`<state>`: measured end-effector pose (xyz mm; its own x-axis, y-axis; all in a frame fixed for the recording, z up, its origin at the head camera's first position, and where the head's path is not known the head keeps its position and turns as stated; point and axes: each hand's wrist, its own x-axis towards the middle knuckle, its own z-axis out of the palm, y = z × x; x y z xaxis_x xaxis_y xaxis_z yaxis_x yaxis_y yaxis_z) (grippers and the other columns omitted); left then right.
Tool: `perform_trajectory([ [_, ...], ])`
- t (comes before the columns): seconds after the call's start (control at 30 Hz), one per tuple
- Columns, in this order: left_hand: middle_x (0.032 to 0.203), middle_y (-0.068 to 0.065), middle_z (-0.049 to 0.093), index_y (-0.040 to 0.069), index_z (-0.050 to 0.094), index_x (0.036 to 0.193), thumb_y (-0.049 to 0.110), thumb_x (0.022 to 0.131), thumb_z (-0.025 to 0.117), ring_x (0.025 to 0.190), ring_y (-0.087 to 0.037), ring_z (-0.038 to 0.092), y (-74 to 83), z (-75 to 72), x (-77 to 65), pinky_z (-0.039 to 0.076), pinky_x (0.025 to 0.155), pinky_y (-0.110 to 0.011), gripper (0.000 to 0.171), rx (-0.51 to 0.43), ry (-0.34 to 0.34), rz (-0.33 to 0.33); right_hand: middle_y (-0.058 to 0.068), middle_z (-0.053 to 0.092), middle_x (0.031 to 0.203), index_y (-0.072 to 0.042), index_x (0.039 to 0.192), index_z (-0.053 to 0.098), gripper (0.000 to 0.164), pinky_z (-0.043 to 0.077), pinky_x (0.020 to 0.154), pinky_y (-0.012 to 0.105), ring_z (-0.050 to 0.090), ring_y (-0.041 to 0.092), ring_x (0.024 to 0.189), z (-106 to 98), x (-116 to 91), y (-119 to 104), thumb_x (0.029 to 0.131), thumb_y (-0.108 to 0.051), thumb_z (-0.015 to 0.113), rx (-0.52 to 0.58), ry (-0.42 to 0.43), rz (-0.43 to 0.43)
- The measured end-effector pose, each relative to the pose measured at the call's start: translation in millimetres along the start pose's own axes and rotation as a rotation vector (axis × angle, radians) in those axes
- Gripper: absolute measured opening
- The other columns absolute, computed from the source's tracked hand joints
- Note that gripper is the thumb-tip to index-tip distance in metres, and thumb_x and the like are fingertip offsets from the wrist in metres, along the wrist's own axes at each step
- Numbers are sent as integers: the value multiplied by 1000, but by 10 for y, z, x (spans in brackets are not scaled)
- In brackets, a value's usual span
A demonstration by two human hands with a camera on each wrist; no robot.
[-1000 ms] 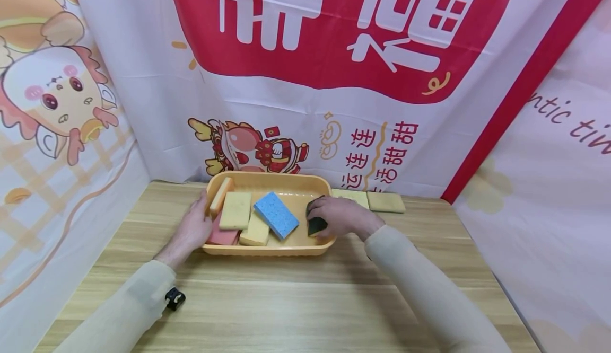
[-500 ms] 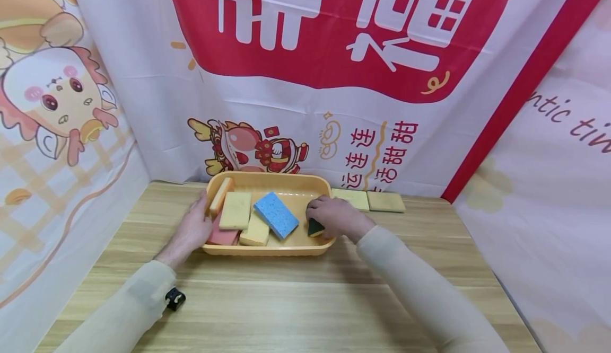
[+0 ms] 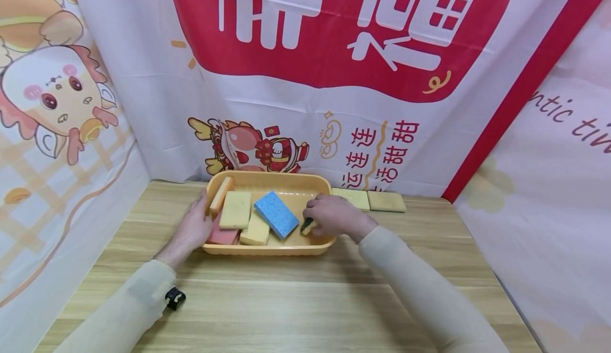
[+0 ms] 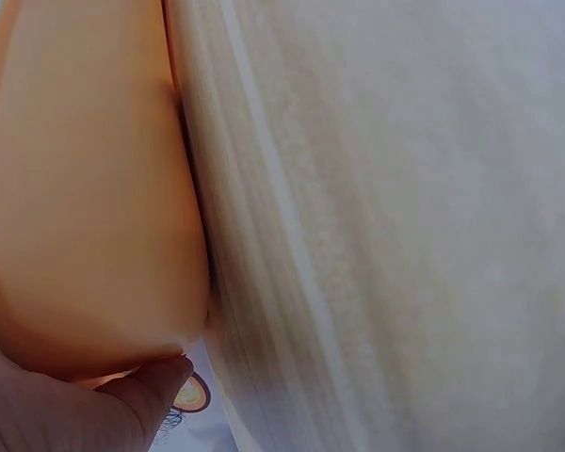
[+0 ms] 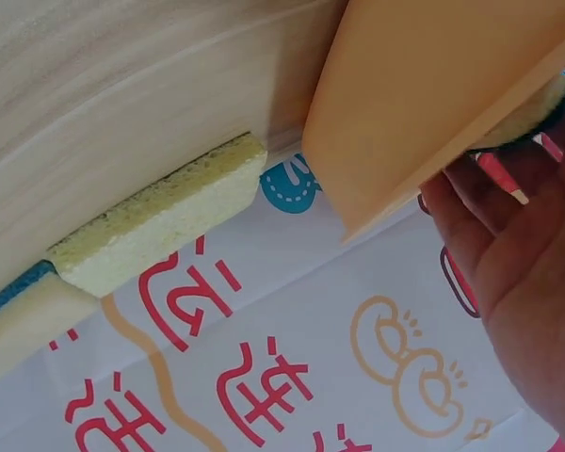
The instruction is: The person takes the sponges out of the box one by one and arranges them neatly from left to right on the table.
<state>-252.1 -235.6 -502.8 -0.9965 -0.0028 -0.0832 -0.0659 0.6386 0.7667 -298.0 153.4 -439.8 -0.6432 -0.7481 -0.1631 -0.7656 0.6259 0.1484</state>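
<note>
A pale orange plastic basin (image 3: pixel 267 250) stands on the table with several sponges inside. At its left end my left hand (image 3: pixel 193 226) holds the rim; in the left wrist view a finger (image 4: pixel 160 381) presses on the basin's outer wall. Over the right end, my right hand (image 3: pixel 334 215) grips a scouring sponge (image 3: pixel 307 227), yellow with a dark green side and mostly covered by the fingers. The right wrist view shows this sponge's edge beyond the rim. A blue sponge (image 3: pixel 277 215) lies tilted in the middle, leaning over a yellow sponge (image 3: pixel 255 231).
Also in the basin are another yellow sponge (image 3: pixel 235 210), a pink sponge (image 3: pixel 223 235) and an orange-edged sponge (image 3: pixel 221 196) on the left. Outside, two yellowish sponges (image 3: pixel 385 202) line up by the back cloth (image 3: pixel 267 98). Wooden table (image 3: pixel 277 305) extends in front.
My right hand has turned the green scouring sponge so that it shows its narrow edge, slightly further left in the basin. The left hand and the basin have stayed put.
</note>
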Motion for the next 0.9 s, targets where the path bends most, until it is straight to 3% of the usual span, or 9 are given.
perform_trajectory([
  [0.1,192,-40,2,2,-10,185,-6,108,41,178,-64,12,17,-19,-20,10,148,-77,93,4,-20,4,-4,84,131,-25,129,84,28,69,105,39,75,21,122,20,23,5,109,-43,85,-6,14,-28],
  [0.2,192,-40,2,1,-10,185,-6,109,42,178,-64,12,25,-25,-29,11,148,-77,93,11,-25,4,-3,86,130,-24,130,84,29,71,103,40,77,22,120,28,41,9,108,-42,87,-4,36,-46],
  [0.3,192,-40,3,1,-10,185,-5,109,42,178,-63,13,31,-24,-33,12,148,-76,92,18,-23,0,0,86,134,-22,133,84,21,72,103,41,79,23,121,32,43,27,113,-28,79,7,75,-44],
  [0.43,192,-40,2,1,-10,185,-4,110,41,179,-63,12,24,-22,-28,11,148,-76,91,25,-20,-4,2,86,134,-19,137,82,28,73,102,41,80,21,116,37,28,71,117,-11,65,88,104,-4],
  [0.63,192,-40,2,0,-9,185,-4,110,41,179,-63,12,38,-20,-34,11,149,-75,91,25,-22,3,-1,85,120,-21,130,77,27,73,89,37,77,17,102,3,6,122,111,-3,72,135,111,34],
  [0.9,190,-43,5,-3,-8,185,0,112,41,177,-64,14,13,-9,-6,13,148,-76,88,59,-14,11,1,84,122,-19,136,74,34,74,90,39,80,21,106,-109,-69,157,107,-2,78,95,180,34],
])
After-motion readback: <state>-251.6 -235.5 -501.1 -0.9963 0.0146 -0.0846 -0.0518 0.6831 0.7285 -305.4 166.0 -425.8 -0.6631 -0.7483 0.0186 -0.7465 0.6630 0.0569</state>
